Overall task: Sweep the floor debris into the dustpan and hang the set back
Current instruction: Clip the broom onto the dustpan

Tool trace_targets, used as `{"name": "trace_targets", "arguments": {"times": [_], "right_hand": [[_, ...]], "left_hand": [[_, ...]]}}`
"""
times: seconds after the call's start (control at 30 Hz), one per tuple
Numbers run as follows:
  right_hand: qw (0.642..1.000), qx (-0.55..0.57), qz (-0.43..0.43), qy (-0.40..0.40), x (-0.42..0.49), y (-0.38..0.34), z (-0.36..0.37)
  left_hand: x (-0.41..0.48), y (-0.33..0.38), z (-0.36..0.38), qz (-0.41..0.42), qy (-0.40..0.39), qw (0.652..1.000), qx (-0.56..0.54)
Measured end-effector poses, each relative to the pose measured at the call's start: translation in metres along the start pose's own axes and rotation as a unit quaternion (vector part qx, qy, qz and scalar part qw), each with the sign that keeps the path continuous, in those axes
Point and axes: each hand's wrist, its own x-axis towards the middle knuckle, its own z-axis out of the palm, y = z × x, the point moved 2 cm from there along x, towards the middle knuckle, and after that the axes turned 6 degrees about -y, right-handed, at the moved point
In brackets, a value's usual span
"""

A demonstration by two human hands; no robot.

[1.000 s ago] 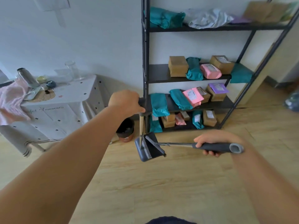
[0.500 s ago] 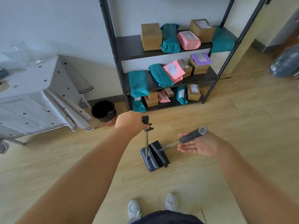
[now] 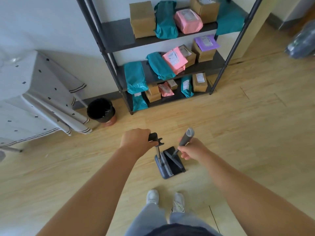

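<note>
Our left hand point(image 3: 136, 142) grips the upright pole of the dark plastic dustpan point(image 3: 164, 174), our right hand point(image 3: 192, 150) the grey-handled broom point(image 3: 186, 138), its head in the pan, on pale plank floor point(image 3: 238, 133) by black metal shelving point(image 3: 117, 40).

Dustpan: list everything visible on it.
The dustpan is dark blue-grey, plastic-looking, with a toothed comb strip and a thin upright pole topped by a black clip grip. It sits on the wood floor ahead of the shoes. The left hand grips the pole's top; the broom rests its head inside it.
</note>
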Motion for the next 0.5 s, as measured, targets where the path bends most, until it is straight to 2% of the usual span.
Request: {"name": "trace_targets", "arguments": {"times": [0.07, 0.13, 0.2, 0.3, 0.5], "right_hand": [[0.994, -0.107, 0.005, -0.006, 0.008, 0.007, 0.004], [0.987, -0.161, 0.022, -0.023, 0.009, 0.016, 0.006], [0.986, -0.159, 0.033, -0.026, 0.007, 0.02, 0.004], [0.987, -0.154, 0.033, 0.034, 0.002, 0.019, -0.012], [0.987, -0.091, 0.023, 0.128, -0.007, 0.0, -0.064]], "left_hand": [[0.001, -0.002, -0.003, -0.028, 0.015, 0.999, 0.006], [0.002, -0.002, -0.004, -0.05, 0.025, 0.997, -0.061], [0.006, -0.002, -0.006, -0.032, 0.025, 0.991, -0.124], [0.015, 0.0, -0.017, 0.012, 0.015, 0.988, -0.151], [0.048, 0.043, -0.071, 0.131, 0.041, 0.988, -0.075]]}}
